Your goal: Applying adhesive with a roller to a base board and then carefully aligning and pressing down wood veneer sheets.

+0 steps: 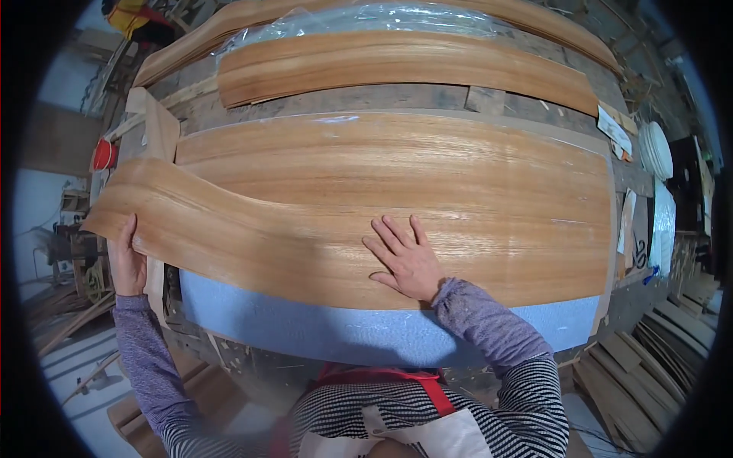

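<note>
A long strip of wood veneer (229, 229) lies over a light-blue surfaced panel (305, 324), whose blue shows along the near edge. My left hand (130, 256) grips the near edge of the strip's left end, thumb on top and the other fingers hidden beneath. That end is lifted and curls upward. Flat on the strip, right of its middle, rests my right hand (408, 263) with fingers spread. Beyond the strip, more veneer (366, 153) covers the far part of the panel; at the right the two meet closely.
A stack of veneer strips (412, 61) lies farther back on the wooden workbench (351, 97), beside clear plastic film (305, 24). At left is a red roll (104, 154). White round lids (657, 150) stand at right. Loose wood pieces (626, 374) lean at the lower right.
</note>
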Tool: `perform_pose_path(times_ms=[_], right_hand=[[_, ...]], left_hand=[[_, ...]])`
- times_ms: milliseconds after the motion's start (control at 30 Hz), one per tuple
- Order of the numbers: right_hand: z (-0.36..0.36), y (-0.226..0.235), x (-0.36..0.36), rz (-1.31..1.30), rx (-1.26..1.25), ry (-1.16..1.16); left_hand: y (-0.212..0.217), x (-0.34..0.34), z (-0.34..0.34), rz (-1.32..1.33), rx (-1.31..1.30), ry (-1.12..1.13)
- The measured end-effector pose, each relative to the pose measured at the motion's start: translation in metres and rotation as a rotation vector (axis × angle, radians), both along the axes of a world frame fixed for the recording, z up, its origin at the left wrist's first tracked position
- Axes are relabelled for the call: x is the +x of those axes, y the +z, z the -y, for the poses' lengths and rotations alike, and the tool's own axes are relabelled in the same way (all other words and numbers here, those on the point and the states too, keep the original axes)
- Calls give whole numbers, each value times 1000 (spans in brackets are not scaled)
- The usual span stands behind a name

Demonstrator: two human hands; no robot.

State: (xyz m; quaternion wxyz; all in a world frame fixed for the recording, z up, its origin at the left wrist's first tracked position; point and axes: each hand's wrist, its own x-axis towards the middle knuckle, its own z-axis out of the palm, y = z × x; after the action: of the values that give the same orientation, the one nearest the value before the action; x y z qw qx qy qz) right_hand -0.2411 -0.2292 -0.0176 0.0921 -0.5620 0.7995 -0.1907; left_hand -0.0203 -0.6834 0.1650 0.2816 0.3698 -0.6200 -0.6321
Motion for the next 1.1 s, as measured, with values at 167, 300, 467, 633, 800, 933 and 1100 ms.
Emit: perform_pose_path(times_ms=[167, 300, 467, 633, 800, 933, 1100], right_hand=[[9, 9, 2, 4, 15, 1], [23, 17, 8, -17, 25, 5], [102, 13, 38, 2, -36, 113], [194, -4, 83, 26, -163, 131], [225, 6, 105, -4, -117, 35], [288, -6, 123, -3, -132, 57], [364, -32, 123, -148, -234, 55]], left_hand=[[-5, 17, 17, 89, -169, -68], [-16, 17, -12, 371, -379, -72], [-84, 57, -3, 443, -119, -13], [-133, 103, 9, 805, -498, 403], [-144, 86, -3, 688, -1031, 69], [-176, 45, -5, 688, -1039, -330], [-190, 19, 33, 699, -1215, -358]])
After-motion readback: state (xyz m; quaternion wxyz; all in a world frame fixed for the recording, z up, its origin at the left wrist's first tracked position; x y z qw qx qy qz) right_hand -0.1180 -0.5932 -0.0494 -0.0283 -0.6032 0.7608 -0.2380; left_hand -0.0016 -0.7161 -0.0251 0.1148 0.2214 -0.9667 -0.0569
